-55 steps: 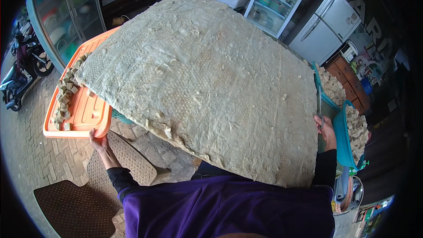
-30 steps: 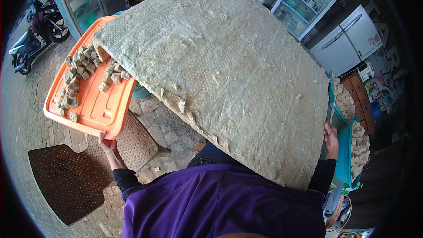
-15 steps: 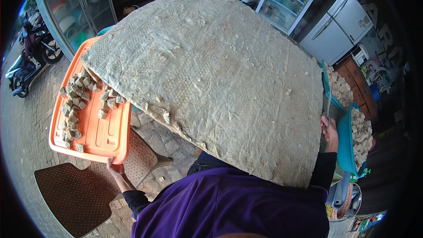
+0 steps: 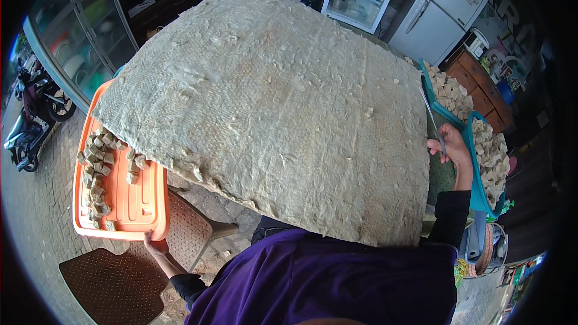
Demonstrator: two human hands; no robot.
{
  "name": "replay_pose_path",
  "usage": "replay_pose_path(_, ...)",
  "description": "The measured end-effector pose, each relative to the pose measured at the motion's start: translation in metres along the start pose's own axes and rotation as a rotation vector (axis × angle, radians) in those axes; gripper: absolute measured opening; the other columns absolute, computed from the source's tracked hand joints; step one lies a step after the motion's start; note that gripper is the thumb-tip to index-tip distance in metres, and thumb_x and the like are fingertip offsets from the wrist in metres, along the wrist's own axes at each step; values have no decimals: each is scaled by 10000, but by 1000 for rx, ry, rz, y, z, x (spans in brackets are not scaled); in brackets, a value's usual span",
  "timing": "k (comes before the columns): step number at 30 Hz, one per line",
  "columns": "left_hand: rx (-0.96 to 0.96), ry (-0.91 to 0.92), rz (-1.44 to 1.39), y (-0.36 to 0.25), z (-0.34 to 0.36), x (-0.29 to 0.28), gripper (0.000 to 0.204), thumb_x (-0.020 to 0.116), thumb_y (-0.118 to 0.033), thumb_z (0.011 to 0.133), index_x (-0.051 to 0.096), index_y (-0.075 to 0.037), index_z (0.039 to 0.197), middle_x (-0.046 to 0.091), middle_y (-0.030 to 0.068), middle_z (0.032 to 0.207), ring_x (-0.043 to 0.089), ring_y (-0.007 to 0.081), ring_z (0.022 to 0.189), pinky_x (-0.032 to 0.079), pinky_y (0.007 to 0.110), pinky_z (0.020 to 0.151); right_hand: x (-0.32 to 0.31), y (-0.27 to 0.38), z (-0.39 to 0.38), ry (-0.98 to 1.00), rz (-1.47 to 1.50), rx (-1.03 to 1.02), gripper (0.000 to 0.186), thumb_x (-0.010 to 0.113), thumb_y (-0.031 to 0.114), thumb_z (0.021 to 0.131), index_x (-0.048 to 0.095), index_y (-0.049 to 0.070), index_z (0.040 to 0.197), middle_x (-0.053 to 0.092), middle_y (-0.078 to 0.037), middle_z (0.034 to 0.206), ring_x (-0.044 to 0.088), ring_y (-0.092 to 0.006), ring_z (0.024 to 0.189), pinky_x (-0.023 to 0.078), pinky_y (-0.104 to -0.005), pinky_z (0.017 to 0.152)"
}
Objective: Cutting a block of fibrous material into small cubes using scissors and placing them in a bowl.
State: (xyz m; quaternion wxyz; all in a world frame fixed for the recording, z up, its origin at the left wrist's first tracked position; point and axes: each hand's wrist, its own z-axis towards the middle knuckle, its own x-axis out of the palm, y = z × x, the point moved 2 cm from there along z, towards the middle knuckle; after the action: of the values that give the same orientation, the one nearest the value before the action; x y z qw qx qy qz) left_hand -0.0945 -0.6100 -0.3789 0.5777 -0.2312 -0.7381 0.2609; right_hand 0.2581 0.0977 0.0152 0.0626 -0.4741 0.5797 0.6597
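Observation:
My left hand (image 4: 156, 245) grips the near edge of an orange plastic lid-like tray (image 4: 135, 213), its fingers partly hidden under the rim. Small greyish cubes (image 4: 96, 168) lie in a loose row on the tray. A large, rough beige fibrous mat (image 4: 277, 108) spreads before me and overlaps the tray's right side. Beside the mat's right edge, my right hand (image 4: 453, 147) is closed round a thin metal tool (image 4: 429, 105), long and blade-like; its exact kind is unclear. Next to that hand stands a teal tub (image 4: 475, 183) heaped with pale chunks (image 4: 490, 159).
Another teal tub (image 4: 435, 99) of pale chunks sits farther back. A brown perforated plastic chair (image 4: 114, 283) stands below the tray. Beyond are a glass cabinet (image 4: 84, 18), a white fridge (image 4: 436, 15) and a wooden drawer unit (image 4: 478, 87). A motorbike (image 4: 39, 111) is parked at left.
My right hand has moved away from the mat's edge toward the tub, with the metal tool in it. The left hand keeps its hold on the tray. The whole view has shifted slightly.

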Motion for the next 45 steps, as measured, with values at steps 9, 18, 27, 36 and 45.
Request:
replay_pose_path(9,23,-12,-5,2,-2,18,568,612,-53,711,426,57,1236,545,157,1184,531,285,1100,417,432,983,54,13,21,92,32,-217,409,838,129,648,448,80,760,567,-31,568,459,-37,406,299,-196,310)
replay_pose_path(18,22,3,-33,2,0,9,608,602,-44,716,396,55,1279,517,162,1226,505,292,1136,401,437,1000,59,17,20,31,8,-294,453,870,107,594,435,80,715,519,5,571,513,-42,523,372,-179,438)
replay_pose_path(27,32,-29,-51,-2,0,17,612,610,-141,798,354,28,1328,486,159,1284,486,286,1168,386,450,1008,62,33,21,-112,-328,-407,459,879,104,539,435,83,649,475,19,575,450,-55,524,351,-229,453)
replay_pose_path(36,49,-2,-182,-11,-14,39,617,617,-265,802,392,11,1306,498,157,1274,493,304,1160,395,473,999,62,40,34,189,-287,-282,466,888,121,535,436,91,644,457,38,566,420,-53,515,335,-223,450)
replay_pose_path(45,7,-39,-93,-11,6,10,606,603,-56,747,379,25,1304,513,143,1255,499,296,1153,399,461,1003,66,42,51,227,-280,-303,415,870,190,593,471,78,625,507,16,566,482,-47,474,366,-206,414)
